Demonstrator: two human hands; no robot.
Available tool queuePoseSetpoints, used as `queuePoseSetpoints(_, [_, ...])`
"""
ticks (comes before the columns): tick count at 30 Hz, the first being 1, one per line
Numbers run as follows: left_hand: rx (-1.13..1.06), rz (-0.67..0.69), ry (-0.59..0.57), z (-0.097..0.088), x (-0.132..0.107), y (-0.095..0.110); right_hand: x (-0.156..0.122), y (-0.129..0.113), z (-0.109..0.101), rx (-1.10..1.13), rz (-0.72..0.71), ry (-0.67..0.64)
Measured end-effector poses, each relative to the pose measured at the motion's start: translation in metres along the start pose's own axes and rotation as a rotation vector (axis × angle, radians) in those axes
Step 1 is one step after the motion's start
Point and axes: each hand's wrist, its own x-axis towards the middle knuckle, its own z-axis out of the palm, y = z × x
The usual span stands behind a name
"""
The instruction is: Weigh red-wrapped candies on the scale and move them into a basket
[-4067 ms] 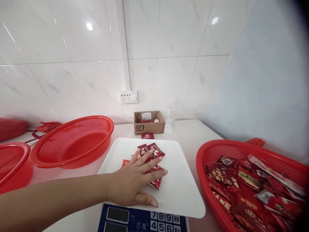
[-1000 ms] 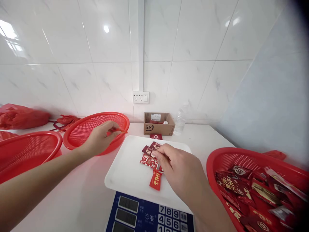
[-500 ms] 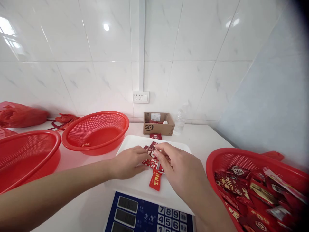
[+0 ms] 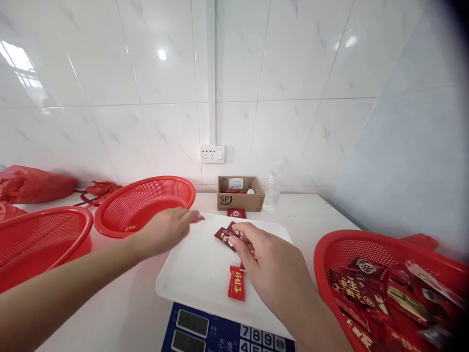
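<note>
My left hand (image 4: 166,231) is pinched on a small red packet, held over the left edge of the white scale tray (image 4: 190,274), close to the middle red basket (image 4: 146,205). My right hand (image 4: 269,264) rests on the tray with its fingertips closed on dark red packets (image 4: 224,234). One bright red packet (image 4: 236,283) lies loose on the tray near the front. A single packet (image 4: 128,228) lies inside the middle basket.
A red basket (image 4: 388,288) full of red packets stands at the right. Another red basket (image 4: 40,239) is at the far left. A cardboard box (image 4: 240,195), a clear bottle (image 4: 271,190) and red bags (image 4: 32,183) sit by the wall. The scale's blue keypad (image 4: 223,332) is nearest me.
My left hand picked a red packet off the tray and moved left toward the middle basket. The flowered packet is gone from the tray. My right hand stayed on the dark packets.
</note>
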Motion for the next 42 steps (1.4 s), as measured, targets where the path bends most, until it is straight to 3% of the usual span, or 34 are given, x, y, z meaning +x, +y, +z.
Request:
queuePoseSetpoints(3, [0.074,-0.19,0.01,-0.009,0.0,-0.033,-0.001,0.001,0.0,0.018,-0.003,0.063])
queuePoseSetpoints(6, [0.059,-0.191,-0.001,-0.009,0.001,-0.04,-0.002,0.002,-0.002,0.041,0.024,0.143])
queuePoseSetpoints(9, [-0.034,-0.045,-0.044,-0.001,0.006,-0.013,-0.003,0.004,-0.004,0.019,0.054,0.218])
queuePoseSetpoints(14, [-0.182,0.278,-0.075,0.013,0.023,0.048,-0.004,0.005,-0.003,0.034,0.068,0.213])
queuePoseSetpoints(17, [-0.181,0.329,-0.08,0.023,0.035,0.064,-0.003,0.005,-0.003,0.069,0.047,0.206])
queuePoseSetpoints(20, [-0.136,0.308,-0.091,0.032,0.041,0.067,-0.004,0.004,-0.004,0.079,0.042,0.198])
queuePoseSetpoints(25, [-0.062,0.261,-0.126,0.032,0.031,0.06,-0.005,0.002,-0.004,0.1,0.034,0.18])
queuePoseSetpoints(34, [-0.033,0.096,-0.119,0.027,0.005,0.023,-0.005,-0.001,-0.003,0.106,-0.006,0.19])
queuePoseSetpoints(38, [-0.025,-0.042,-0.06,0.024,0.002,0.012,-0.006,0.0,-0.001,0.054,0.002,0.123])
queuePoseSetpoints(42, [-0.003,-0.192,0.01,0.01,0.002,-0.015,-0.005,-0.002,-0.003,-0.076,-0.023,-0.085])
